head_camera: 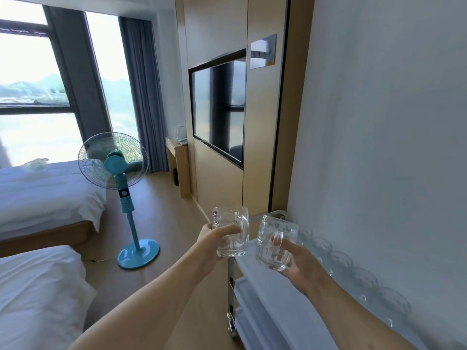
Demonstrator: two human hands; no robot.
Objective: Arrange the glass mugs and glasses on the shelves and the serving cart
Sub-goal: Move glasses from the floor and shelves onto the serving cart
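My left hand [211, 245] grips a clear glass mug [231, 232] around its body, its handle turned to the right. In my right hand [299, 261] is a second clear glass mug [274, 242], held with fingers through its handle and tilted slightly left. Both mugs hang in the air above the near-left edge of the white serving cart [267, 286]. A row of several clear glass mugs [353, 276] stands on the cart's top tier along the wall.
The cart stands against a white wall [384, 147], with lower tiers and a caster at its left. A teal pedestal fan [118, 173] stands on the wooden floor to the left, beside two white beds [43, 198]. A wall-mounted TV [218, 109] hangs ahead.
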